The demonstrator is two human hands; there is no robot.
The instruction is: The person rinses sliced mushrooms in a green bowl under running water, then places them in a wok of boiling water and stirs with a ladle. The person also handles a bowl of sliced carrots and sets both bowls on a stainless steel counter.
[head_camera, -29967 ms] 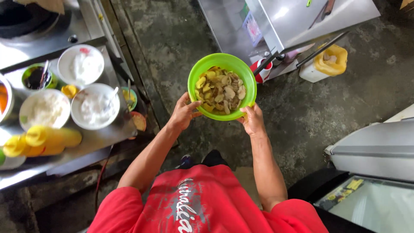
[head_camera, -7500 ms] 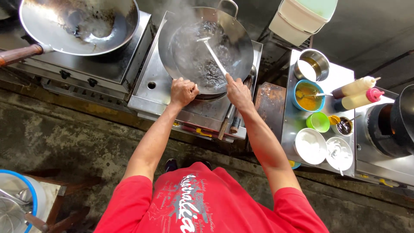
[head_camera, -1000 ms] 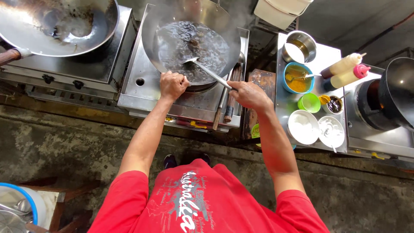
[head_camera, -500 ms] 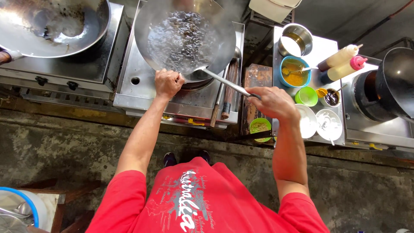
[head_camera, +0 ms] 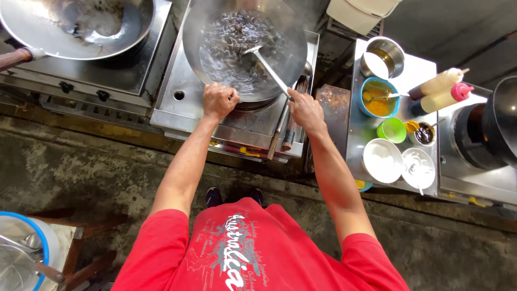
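A large steel wok (head_camera: 291,51) sits on a steel burner stand (head_camera: 186,116) and holds dark, bubbling, steaming liquid. My left hand (head_camera: 219,101) is closed on the wok's near rim or handle. My right hand (head_camera: 305,110) grips the long handle of a metal ladle (head_camera: 265,63), whose head lies in the liquid near the wok's middle. Both of my arms reach forward over the stand's front edge.
A second wok (head_camera: 81,24) with a wooden handle sits on the left burner. Right of the stand, a steel side table (head_camera: 358,134) carries a steel pot, blue, green and white bowls and two squeeze bottles (head_camera: 441,91). Wooden-handled utensils (head_camera: 285,129) lie beside the wok. A blue-rimmed bucket (head_camera: 21,253) stands low left.
My right hand swung back left from over the side table toward the wok, and the ladle head went from the wok's near rim into the liquid. My left hand kept its hold.
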